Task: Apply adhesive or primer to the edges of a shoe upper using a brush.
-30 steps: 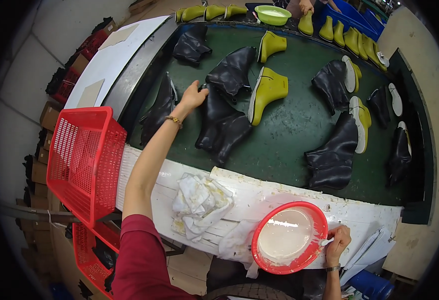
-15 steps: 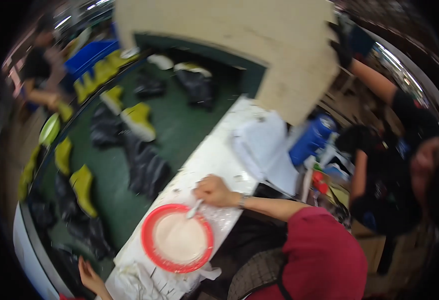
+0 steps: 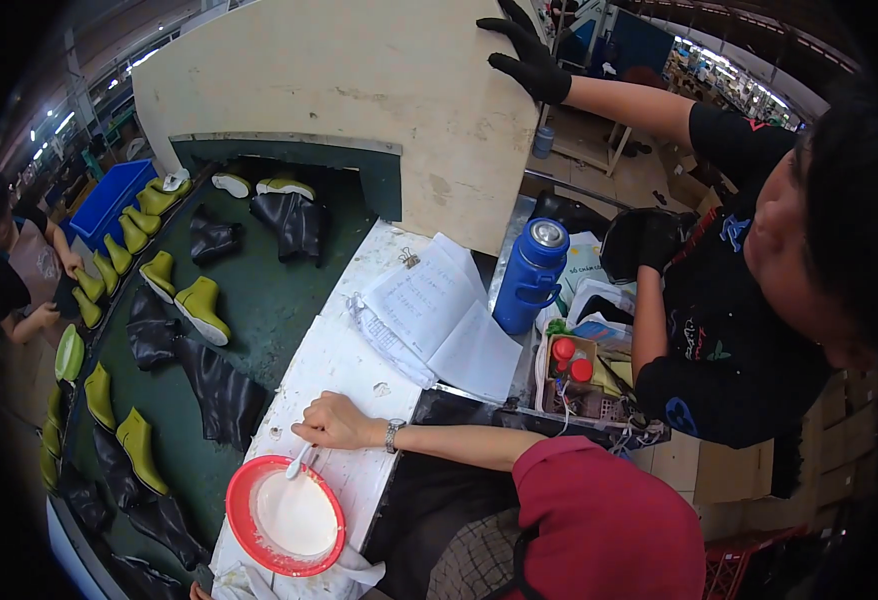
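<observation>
Where the right hand point(image 3: 334, 420) is clenched: one slim white handle point(image 3: 301, 459) is grasped, the forearm point(image 3: 459, 445) stretched straight across the near edge of the bench point(image 3: 304, 375).
Left hand point(image 3: 199, 592): barely shown beside the bench's far edge; its grip cannot be told.
Bowl point(image 3: 242, 495): one, round, red, filled with creamy liquid point(image 3: 299, 515), set toward the bench's left end.
Flask point(image 3: 531, 275): one, blue, cylindrical.

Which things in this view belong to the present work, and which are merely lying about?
Probably the work:
white-handled tool in the right hand
red bowl of white liquid
black boots
yellow-green boot forms

Probably lying about:
blue flask
white papers
red-topped containers
</observation>
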Demonstrator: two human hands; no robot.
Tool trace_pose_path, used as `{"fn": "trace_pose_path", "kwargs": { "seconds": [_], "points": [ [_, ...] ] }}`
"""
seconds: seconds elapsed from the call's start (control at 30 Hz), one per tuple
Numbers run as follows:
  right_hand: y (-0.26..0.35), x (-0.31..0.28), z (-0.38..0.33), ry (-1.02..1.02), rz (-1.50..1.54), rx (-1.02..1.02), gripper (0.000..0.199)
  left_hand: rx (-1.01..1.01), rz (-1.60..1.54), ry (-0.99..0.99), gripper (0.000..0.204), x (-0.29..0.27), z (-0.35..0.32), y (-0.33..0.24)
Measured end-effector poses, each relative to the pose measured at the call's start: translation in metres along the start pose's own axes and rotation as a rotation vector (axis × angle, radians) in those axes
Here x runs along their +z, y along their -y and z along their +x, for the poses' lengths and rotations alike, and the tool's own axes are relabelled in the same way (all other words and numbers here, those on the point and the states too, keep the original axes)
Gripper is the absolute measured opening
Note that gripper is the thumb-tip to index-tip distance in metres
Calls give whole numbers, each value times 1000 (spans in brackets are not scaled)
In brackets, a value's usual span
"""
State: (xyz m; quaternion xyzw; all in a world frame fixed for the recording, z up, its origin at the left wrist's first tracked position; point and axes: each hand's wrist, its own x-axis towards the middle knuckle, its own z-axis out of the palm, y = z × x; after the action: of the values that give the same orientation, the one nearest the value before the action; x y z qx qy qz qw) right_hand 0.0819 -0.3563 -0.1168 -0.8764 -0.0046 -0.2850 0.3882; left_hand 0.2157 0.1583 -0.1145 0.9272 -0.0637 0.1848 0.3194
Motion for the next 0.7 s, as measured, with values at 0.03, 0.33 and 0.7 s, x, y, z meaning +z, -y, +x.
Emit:
{"fn": "trace_pose_path", "kwargs": {
  "seconds": [0.03, 0.33, 0.7],
  "points": [
    [-1, -1, 0, -2, -1, -4, 44, -8, -12, -6, 38, 0, 0, 14],
    [-10, 5, -2, -50, 5, -30, 48, 7, -12, -40, 44, -1, 0, 40],
    [-4, -1, -3, -62, -11, 7, 52, 178, 118, -121, 20, -14, -15, -26]
  ]
}}
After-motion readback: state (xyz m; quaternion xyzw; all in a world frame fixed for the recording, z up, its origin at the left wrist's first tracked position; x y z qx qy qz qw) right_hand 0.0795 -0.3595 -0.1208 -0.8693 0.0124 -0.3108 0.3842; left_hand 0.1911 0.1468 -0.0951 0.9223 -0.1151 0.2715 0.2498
